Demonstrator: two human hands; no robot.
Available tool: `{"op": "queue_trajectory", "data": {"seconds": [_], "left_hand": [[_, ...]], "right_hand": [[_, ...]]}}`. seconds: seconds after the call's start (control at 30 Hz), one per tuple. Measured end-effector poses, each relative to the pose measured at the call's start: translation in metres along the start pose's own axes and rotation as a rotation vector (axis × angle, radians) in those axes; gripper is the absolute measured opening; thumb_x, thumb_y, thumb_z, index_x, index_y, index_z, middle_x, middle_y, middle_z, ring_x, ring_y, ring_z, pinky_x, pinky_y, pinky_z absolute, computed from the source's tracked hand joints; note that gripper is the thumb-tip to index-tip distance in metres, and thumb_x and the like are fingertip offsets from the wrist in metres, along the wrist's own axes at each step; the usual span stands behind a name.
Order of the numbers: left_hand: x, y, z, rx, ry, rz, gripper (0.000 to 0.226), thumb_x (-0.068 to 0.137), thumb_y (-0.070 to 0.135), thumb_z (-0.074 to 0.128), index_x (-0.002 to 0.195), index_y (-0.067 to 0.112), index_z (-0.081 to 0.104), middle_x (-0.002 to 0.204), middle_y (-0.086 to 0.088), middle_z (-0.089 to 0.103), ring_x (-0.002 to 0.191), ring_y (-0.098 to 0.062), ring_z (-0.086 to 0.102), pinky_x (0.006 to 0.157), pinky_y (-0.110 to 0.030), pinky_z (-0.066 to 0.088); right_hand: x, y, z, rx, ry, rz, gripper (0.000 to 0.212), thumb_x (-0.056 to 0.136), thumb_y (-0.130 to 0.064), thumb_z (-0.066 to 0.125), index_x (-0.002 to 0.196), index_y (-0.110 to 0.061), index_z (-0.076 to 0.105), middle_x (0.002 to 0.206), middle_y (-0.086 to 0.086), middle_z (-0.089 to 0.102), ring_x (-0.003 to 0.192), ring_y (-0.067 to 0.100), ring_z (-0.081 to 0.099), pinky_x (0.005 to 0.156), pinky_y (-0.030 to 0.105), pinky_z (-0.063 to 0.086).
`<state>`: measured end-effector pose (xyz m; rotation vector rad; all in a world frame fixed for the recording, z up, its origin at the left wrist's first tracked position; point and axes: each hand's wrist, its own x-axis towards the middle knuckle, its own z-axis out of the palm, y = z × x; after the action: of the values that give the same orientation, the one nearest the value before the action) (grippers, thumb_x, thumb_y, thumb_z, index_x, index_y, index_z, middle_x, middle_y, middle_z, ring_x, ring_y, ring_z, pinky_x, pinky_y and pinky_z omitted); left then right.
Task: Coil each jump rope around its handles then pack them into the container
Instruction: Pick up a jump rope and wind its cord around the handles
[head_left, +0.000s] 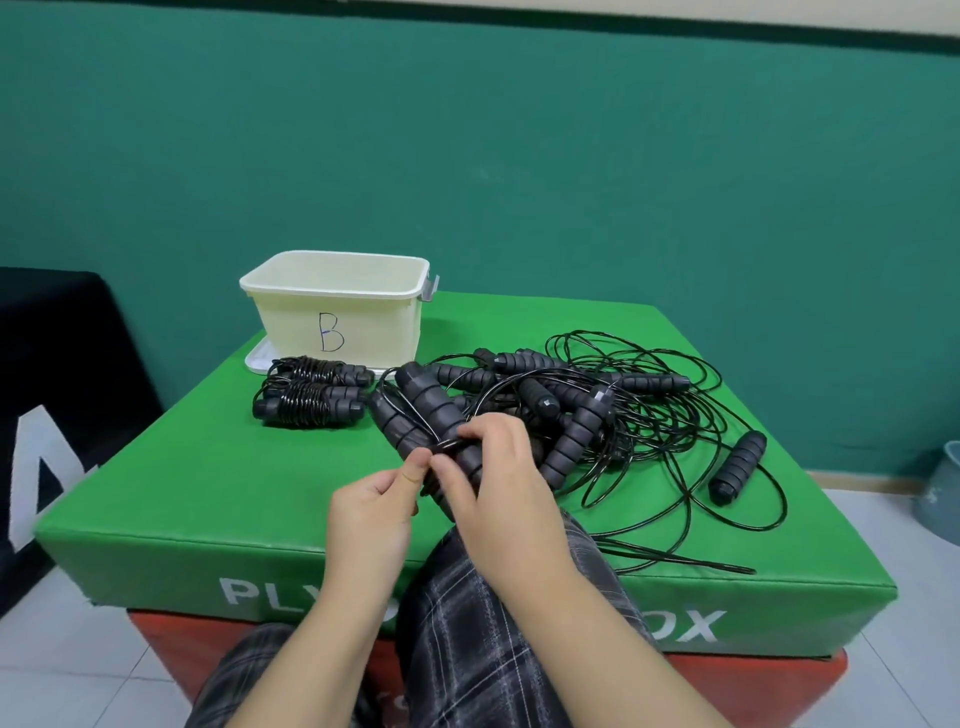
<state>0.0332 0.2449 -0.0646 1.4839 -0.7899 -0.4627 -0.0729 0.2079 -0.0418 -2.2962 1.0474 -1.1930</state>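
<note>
Black foam handles (431, 410), two of them held side by side, sit in the person's hands above the near edge of the green plyo box (208, 467); the right hand (498, 467) wraps its fingers round the pair, while the left hand (374, 499) pinches the thin black cord (441, 446) between thumb and forefinger where a few turns already cross the handles. Behind and to the right lies a tangled heap of uncoiled jump ropes (623, 410), with one loose handle (737, 465) lying apart at the right. Two finished bundles (311, 395), cord wound tight round their handles, lie near the cream container (337, 312), which stands open at the far left of the box, marked with a letter B, on its lid (254, 358). A plaid-clad knee (478, 597) rises below the hands
</note>
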Motion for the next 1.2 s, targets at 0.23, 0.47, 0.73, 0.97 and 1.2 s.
{"op": "queue_trajectory", "data": {"seconds": [0.23, 0.47, 0.73, 0.97, 1.2], "left_hand": [[-0.01, 0.01, -0.012, 0.055, 0.021, 0.091, 0.055, 0.085, 0.036, 0.062, 0.047, 0.016, 0.026, 0.044, 0.011, 0.016, 0.042, -0.008, 0.015, 0.04, -0.022, 0.01], [-0.016, 0.011, -0.011, 0.263, -0.054, 0.416, 0.026, 0.095, 0.028, 0.051, 0.071, 0.027, 0.061, 0.069, 0.005, 0.057, 0.07, -0.007, 0.053, 0.061, -0.019, 0.038], [-0.023, 0.016, -0.008, 0.798, 0.007, 0.726, 0.03, 0.091, 0.032, 0.039, 0.075, 0.016, 0.06, 0.068, 0.011, 0.03, 0.044, -0.02, 0.044, 0.039, -0.025, 0.026], [-0.02, 0.014, -0.014, 0.782, -0.052, 0.764, 0.033, 0.092, 0.034, 0.035, 0.077, 0.014, 0.056, 0.07, 0.012, 0.031, 0.044, -0.019, 0.043, 0.037, -0.024, 0.027], [-0.022, 0.009, -0.01, 0.383, -0.199, 0.533, 0.04, 0.093, 0.051, 0.027, 0.106, 0.029, 0.059, 0.088, 0.02, 0.059, 0.081, -0.004, 0.056, 0.069, -0.032, 0.047]], "right_hand": [[-0.008, 0.002, 0.002, -0.106, -0.132, 0.033, 0.082, 0.08, -0.047, 0.069, 0.145, -0.014, 0.032, 0.134, 0.003, 0.034, 0.126, 0.019, 0.038, 0.105, 0.031, 0.037], [-0.007, -0.001, -0.005, -0.115, -0.134, 0.087, 0.069, 0.092, -0.042, 0.054, 0.149, -0.04, 0.014, 0.12, -0.002, 0.037, 0.106, 0.019, 0.05, 0.084, 0.029, 0.039], [-0.005, -0.003, -0.006, -0.194, -0.115, 0.154, 0.057, 0.094, -0.029, 0.056, 0.144, -0.029, 0.029, 0.135, 0.004, 0.035, 0.109, 0.027, 0.054, 0.087, 0.032, 0.041], [-0.002, -0.003, -0.009, -0.243, -0.161, 0.155, 0.062, 0.095, -0.03, 0.053, 0.147, -0.034, 0.021, 0.14, 0.002, 0.033, 0.11, 0.027, 0.055, 0.087, 0.034, 0.041], [-0.001, -0.002, -0.013, -0.126, -0.122, 0.21, 0.05, 0.096, -0.04, 0.049, 0.14, -0.033, 0.027, 0.133, -0.003, 0.039, 0.11, 0.025, 0.055, 0.086, 0.034, 0.039]]}}
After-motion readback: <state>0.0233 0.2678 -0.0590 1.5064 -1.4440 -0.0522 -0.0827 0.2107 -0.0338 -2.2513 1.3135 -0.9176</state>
